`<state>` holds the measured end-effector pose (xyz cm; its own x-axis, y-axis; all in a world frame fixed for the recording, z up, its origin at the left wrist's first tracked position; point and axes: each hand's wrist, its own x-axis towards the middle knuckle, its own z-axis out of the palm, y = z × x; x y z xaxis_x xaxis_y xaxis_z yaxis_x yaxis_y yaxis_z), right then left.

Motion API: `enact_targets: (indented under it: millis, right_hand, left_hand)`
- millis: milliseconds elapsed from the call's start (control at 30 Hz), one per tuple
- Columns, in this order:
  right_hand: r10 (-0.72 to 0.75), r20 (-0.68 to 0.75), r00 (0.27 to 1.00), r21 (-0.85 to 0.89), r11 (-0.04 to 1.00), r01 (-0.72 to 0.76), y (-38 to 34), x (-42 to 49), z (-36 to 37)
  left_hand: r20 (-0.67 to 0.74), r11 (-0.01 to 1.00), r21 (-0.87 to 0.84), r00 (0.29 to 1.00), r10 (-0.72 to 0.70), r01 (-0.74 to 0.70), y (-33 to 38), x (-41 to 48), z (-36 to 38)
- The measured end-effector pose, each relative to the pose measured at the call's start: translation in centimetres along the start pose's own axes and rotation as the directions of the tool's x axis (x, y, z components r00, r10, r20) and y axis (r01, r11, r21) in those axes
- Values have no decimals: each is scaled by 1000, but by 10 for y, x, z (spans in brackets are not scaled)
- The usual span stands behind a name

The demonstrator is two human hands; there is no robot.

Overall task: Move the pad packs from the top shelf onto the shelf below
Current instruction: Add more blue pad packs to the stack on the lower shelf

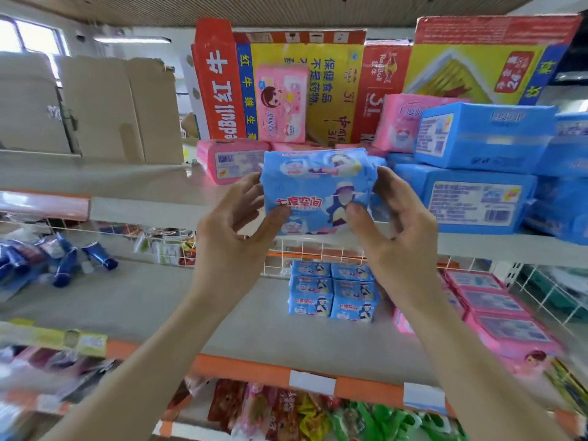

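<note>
Bright window [31, 36] at upper left, slatted ceiling [286, 7] overhead, tube light [132, 40] — white wall [152, 54] behind, folded cardboard boxes [95, 106]

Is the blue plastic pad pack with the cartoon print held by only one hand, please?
No, the left hand and the right hand both grip the blue plastic pad pack, one at each side.

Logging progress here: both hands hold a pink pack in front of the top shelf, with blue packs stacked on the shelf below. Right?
Not quite. The head view shows the held pack is blue, not pink. The left hand and right hand do grip it before the top shelf, and blue packs are stacked on the shelf below.
</note>
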<state>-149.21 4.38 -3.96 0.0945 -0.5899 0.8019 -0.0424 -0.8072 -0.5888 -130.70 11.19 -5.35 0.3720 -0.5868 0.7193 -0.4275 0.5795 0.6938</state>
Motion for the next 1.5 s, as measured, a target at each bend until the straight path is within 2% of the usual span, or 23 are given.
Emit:
enact_targets:
  millis: [300,467,667,767,867,1033,1133,1300,1500]
  right_hand:
    - [-39,1,999,103,994,39,-2,-38,-30]
    - [-15,23,1000,88,996,13,6,-66,-53]
    - [208,51,977,82,974,-211,30,-115,-84]
    - [315,60,947,11,949,-316,42,-134,-97]
    - [424,66,903,-90,904,-417,56,-149,-108]
    - [506,75,859,-157,857,-491,70,-159,-125]
    - [519,129,845,-85,855,-512,78,-162,-133]
    - [481,213,850,-66,875,-479,95,-175,-137]
    - [506,156,848,-34,861,-507,119,-190,-120]
  left_hand:
    - [-104,992,-102,993,58,-69,12,-50,19]
    - [-107,992,-126,994,10,-23,7,-82,36]
    - [-79,972,-121,974,-211,201,-3,-129,64]
    - [-36,923,-67,923,-382,379,-14,-151,77]
    - [-36,890,6,889,-456,456,-23,-168,89]
    - [-8,883,113,889,-457,455,-27,-179,106]
    - [45,891,150,898,-439,428,-30,-178,109]
    - [162,903,124,889,-428,412,-51,-181,108]
    - [133,887,49,877,-461,459,-82,-189,110]
